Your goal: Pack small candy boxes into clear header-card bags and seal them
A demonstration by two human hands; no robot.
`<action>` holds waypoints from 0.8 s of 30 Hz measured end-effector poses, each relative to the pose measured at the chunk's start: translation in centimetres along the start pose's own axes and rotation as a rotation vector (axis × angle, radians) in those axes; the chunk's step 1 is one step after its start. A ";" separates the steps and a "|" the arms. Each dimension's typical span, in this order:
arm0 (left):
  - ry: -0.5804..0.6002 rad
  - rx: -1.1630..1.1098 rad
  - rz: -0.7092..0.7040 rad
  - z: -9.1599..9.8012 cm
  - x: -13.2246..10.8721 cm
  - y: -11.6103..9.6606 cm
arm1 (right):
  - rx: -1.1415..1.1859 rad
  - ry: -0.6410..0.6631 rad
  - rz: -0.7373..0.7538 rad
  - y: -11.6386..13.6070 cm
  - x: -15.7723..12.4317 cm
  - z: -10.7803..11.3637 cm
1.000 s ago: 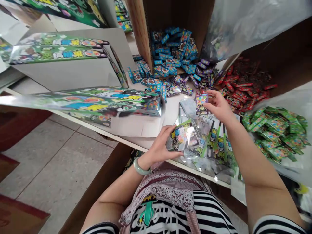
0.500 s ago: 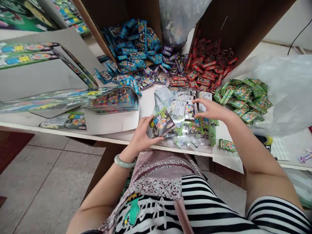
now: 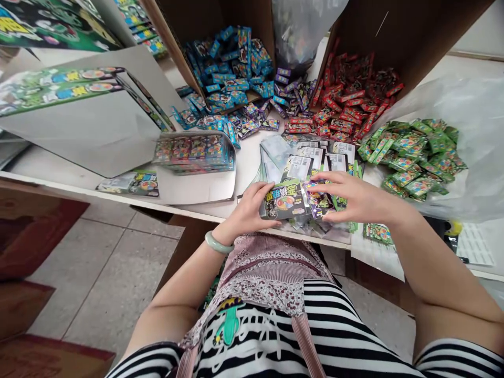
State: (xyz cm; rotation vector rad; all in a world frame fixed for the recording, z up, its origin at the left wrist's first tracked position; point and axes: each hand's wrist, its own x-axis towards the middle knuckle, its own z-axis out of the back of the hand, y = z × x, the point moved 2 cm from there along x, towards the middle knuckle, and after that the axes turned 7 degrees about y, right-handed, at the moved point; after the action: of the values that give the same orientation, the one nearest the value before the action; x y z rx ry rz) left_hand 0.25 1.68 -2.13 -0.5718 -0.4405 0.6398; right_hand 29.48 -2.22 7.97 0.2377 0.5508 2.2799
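My left hand (image 3: 254, 209) is closed on a flat printed packet (image 3: 285, 200), dark with a green edge and bright lettering. My right hand (image 3: 346, 199) grips a small purple box (image 3: 318, 199) between thumb and fingers, right against the packet's right end. Under and behind both hands lie more printed packets (image 3: 299, 167), several showing white barcode labels. Clear plastic sleeves (image 3: 271, 163) are among them, left of the pile. What is inside the held packet I cannot make out.
Small blue boxes (image 3: 236, 68) spill from a carton, with purple ones (image 3: 299, 94) beside them. Red boxes (image 3: 350, 105) fill another carton; green packets (image 3: 417, 152) lie on plastic. At left, a display box (image 3: 197, 152) holds rows of boxes. One green box (image 3: 377, 233) sits near the front edge.
My right hand has brought the small purple box down to the packet's right end. My left hand has turned the packet more level. The view has shifted somewhat.
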 end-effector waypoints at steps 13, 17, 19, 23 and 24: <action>-0.044 -0.048 0.028 -0.5 0.1 -0.3 | 0.030 -0.241 -0.151 0.2 2.1 -2.7; -0.073 -0.076 0.008 -0.8 0.1 -0.1 | 0.097 -0.196 -0.124 1.2 1.9 -3.7; -0.082 -0.123 0.018 -0.7 0.0 0.1 | 0.182 -0.209 -0.120 1.1 2.4 -3.5; -0.141 -0.249 0.059 0.4 -0.8 0.7 | 0.408 -0.476 -0.286 -2.7 7.2 -2.4; -0.153 -0.286 0.057 0.7 -1.2 0.8 | 0.436 -0.497 -0.315 -3.9 9.7 -2.4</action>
State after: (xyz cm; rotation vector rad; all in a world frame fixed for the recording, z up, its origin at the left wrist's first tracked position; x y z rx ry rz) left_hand -1.36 1.72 -2.32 -0.8119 -0.6672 0.6827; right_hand 24.49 6.43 4.03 0.8425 0.7497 1.6892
